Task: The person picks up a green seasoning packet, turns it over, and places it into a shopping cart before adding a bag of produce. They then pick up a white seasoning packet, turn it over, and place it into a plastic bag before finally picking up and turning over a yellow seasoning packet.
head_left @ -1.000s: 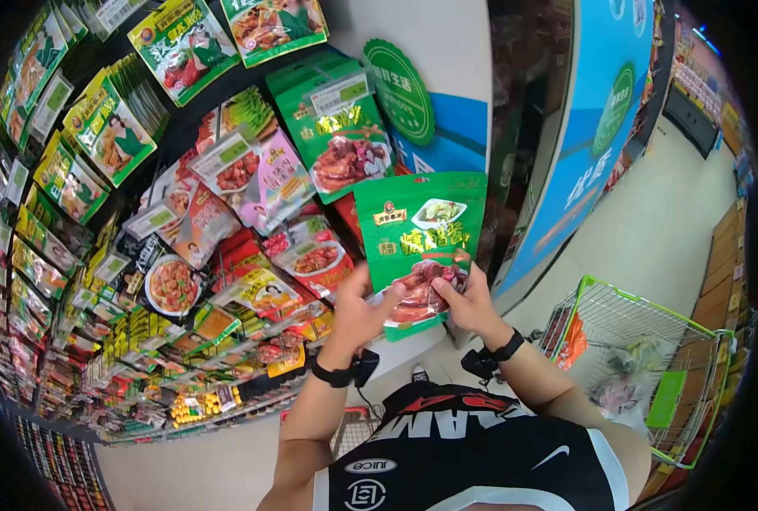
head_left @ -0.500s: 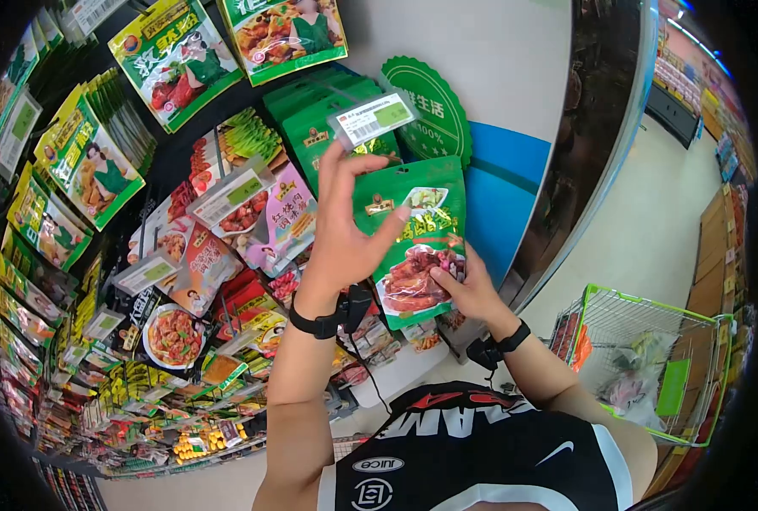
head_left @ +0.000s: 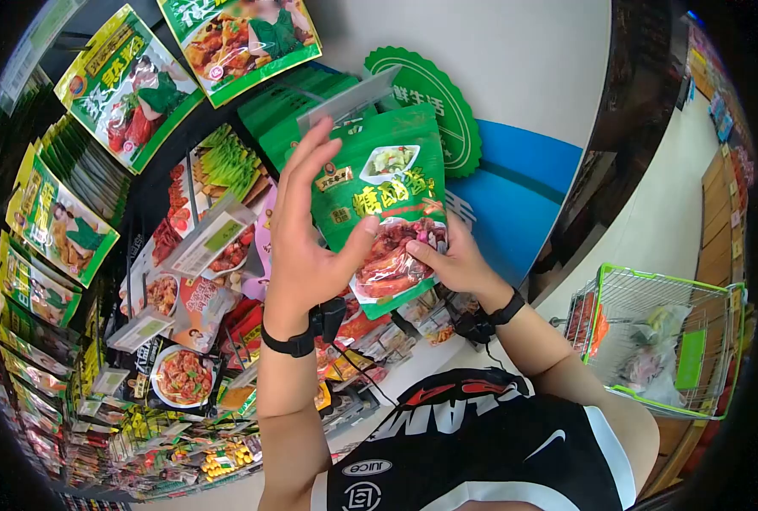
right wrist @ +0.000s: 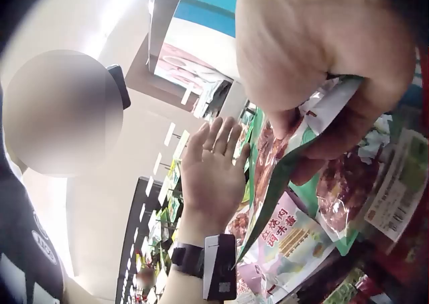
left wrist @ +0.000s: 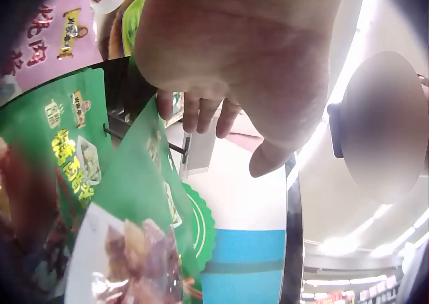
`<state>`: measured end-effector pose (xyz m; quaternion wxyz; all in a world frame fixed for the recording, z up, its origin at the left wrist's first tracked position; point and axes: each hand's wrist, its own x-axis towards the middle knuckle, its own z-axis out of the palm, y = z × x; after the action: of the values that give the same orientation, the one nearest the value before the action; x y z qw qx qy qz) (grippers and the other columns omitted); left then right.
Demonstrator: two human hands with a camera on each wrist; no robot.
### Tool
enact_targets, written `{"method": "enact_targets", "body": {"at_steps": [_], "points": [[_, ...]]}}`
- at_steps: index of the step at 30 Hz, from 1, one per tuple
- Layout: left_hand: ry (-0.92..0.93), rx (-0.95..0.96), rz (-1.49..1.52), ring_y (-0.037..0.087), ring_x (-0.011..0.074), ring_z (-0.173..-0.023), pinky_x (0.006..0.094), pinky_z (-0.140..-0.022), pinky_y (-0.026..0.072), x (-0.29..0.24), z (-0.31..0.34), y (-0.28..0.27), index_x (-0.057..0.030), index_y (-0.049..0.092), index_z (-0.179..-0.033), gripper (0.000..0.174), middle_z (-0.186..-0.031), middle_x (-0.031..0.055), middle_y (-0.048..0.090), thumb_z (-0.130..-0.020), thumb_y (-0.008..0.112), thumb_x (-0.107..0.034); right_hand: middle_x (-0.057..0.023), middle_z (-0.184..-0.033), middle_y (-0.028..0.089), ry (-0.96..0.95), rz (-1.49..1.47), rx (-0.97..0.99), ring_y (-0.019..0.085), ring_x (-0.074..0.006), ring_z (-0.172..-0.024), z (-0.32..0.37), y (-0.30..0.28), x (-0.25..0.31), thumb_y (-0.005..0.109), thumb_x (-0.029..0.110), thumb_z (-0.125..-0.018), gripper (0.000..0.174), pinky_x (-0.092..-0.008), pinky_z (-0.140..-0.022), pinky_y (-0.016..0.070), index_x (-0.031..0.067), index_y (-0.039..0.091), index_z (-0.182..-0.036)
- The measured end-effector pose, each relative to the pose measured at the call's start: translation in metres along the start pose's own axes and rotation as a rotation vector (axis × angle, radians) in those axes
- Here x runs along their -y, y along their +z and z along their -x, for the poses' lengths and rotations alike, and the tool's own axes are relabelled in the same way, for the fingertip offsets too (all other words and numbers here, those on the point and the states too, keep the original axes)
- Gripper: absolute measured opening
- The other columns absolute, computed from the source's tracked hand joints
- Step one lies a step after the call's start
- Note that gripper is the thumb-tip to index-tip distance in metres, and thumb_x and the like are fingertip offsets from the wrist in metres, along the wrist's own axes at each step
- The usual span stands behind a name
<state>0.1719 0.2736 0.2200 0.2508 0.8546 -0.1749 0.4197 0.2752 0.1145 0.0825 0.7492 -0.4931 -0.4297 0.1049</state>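
Note:
A green pouch of sweet-and-sour sauce (head_left: 387, 204), with a picture of glazed meat, tilts in front of the rack. My right hand (head_left: 464, 260) pinches its right edge, thumb on the front and fingers behind, as the right wrist view also shows. My left hand (head_left: 306, 230) is raised along the pouch's left side with straight fingers, fingertips by a clear price-tag holder (head_left: 349, 98). In the right wrist view the left hand (right wrist: 214, 183) appears spread. Matching green pouches (head_left: 268, 106) hang right behind, partly hidden. A metal hook (left wrist: 177, 143) shows below the left fingers.
Sauce packets (head_left: 127, 94) hang in rows on the left, with a pink pouch (right wrist: 288, 237) below the green ones. A round green sign (head_left: 447, 111) is fixed to the white and blue panel. A shopping cart (head_left: 651, 332) holding bagged goods stands at right.
My left hand has left the pouch's lower side and moved up to the price tag. My right hand has brought the pouch up and left, against the hanging green pouches.

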Motion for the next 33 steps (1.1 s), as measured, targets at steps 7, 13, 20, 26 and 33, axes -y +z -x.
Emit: {"method": "enact_targets", "body": {"at_steps": [7, 13, 20, 26, 33], "points": [[0.042, -0.008, -0.042, 0.047, 0.0367, -0.133, 0.0462, -0.109, 0.0377, 0.004, -0.005, -0.003, -0.0005, 0.049, -0.133, 0.066, -0.143, 0.0223, 0.049, -0.074, 0.074, -0.012, -0.0109, -0.130, 0.056, 0.036, -0.044, 0.023, 0.055, -0.0152, -0.116, -0.013, 0.003, -0.008, 0.066, 0.008, -0.092, 0.055, -0.0328, -0.099, 0.0457, -0.0018, 0.041, -0.140], [0.058, 0.003, -0.084, 0.049, 0.0366, -0.131, 0.0453, -0.108, 0.0390, 0.006, -0.005, -0.004, -0.0007, 0.049, -0.133, 0.065, -0.142, 0.0225, 0.049, -0.074, 0.074, -0.014, -0.0112, -0.129, 0.057, 0.020, -0.016, 0.023, 0.056, -0.0156, -0.116, -0.017, 0.002, -0.013, 0.066, 0.010, -0.092, 0.053, -0.0337, -0.099, 0.0460, -0.0022, 0.042, -0.138], [0.058, -0.006, -0.062, 0.048, 0.0366, -0.131, 0.0449, -0.107, 0.0394, 0.005, -0.006, -0.002, -0.0012, 0.050, -0.132, 0.065, -0.142, 0.0231, 0.048, -0.074, 0.075, -0.014, -0.0109, -0.128, 0.058, 0.036, -0.072, 0.061, 0.056, -0.0165, -0.117, -0.019, 0.002, -0.009, 0.068, 0.013, -0.092, 0.052, -0.0349, -0.100, 0.0453, -0.0015, 0.045, -0.137], [0.061, 0.005, -0.076, 0.048, 0.0373, -0.132, 0.0454, -0.107, 0.0395, 0.006, -0.004, 0.000, -0.0020, 0.050, -0.133, 0.065, -0.143, 0.0236, 0.047, -0.074, 0.076, -0.013, -0.0103, -0.128, 0.058, 0.081, -0.074, 0.057, 0.056, -0.0166, -0.117, -0.019, -0.001, -0.014, 0.070, 0.017, -0.091, 0.055, -0.0349, -0.102, 0.0439, -0.0012, 0.045, -0.137], [-0.002, 0.061, -0.141, 0.047, 0.0375, -0.130, 0.0478, -0.111, 0.0311, 0.006, 0.003, 0.000, -0.0041, 0.055, -0.128, 0.059, -0.144, 0.0220, 0.046, -0.075, 0.075, -0.021, -0.0101, -0.129, 0.056, 0.131, -0.081, 0.058, 0.055, -0.0161, -0.117, -0.020, -0.003, -0.015, 0.071, 0.018, -0.091, 0.056, -0.0339, -0.101, 0.0444, -0.0009, 0.044, -0.137]]}}
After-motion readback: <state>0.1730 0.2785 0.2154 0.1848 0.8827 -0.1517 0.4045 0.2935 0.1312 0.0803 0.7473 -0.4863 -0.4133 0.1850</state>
